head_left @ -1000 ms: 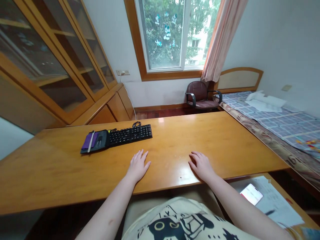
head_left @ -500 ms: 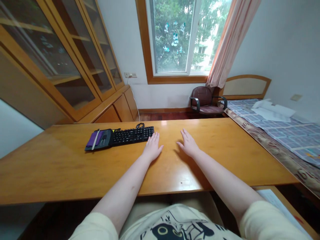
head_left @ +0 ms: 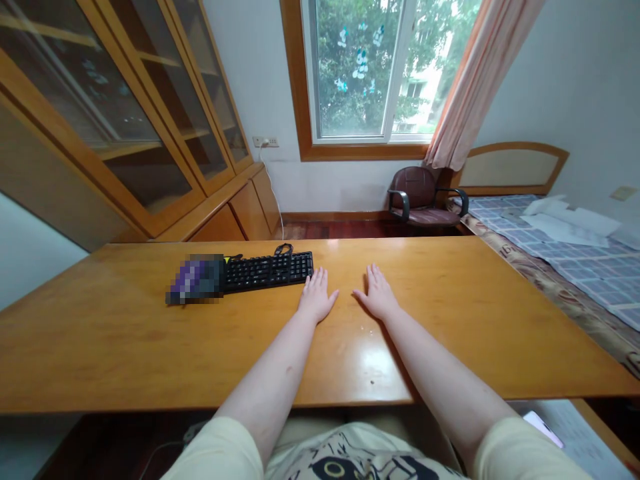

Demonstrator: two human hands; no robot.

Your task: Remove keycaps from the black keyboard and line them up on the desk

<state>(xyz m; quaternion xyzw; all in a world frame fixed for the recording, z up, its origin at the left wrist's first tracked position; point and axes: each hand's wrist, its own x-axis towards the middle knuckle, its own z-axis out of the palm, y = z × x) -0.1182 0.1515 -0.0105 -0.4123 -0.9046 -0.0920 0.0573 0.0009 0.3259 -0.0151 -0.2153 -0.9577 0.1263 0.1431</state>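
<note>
My left hand (head_left: 318,297) lies palm down on the wooden table (head_left: 125,347), fingers spread and holding nothing. Its fingertips are beside the right end of a black keyboard (head_left: 267,270); whether they touch it I cannot tell. To the right, my right hand (head_left: 377,293) also rests flat on the table with its thumb apart, its grasp empty. A gap of bare tabletop separates the two thumbs. At the keyboard's left end sits a dark and purple item (head_left: 197,279), blurred into blocks in this frame. A coiled black cable (head_left: 284,249) lies behind the keyboard.
Beyond the table stands a maroon armchair (head_left: 420,197) under a window (head_left: 355,73). A glass-door cabinet (head_left: 145,133) rises on the left. On the right is a bed (head_left: 590,267) with white sheets of paper (head_left: 570,220). A phone-like object (head_left: 544,429) lies below the table's front edge.
My right hand has come down flat onto the table, and my left hand has shifted slightly right. The hands are closer together. The view has moved a little.
</note>
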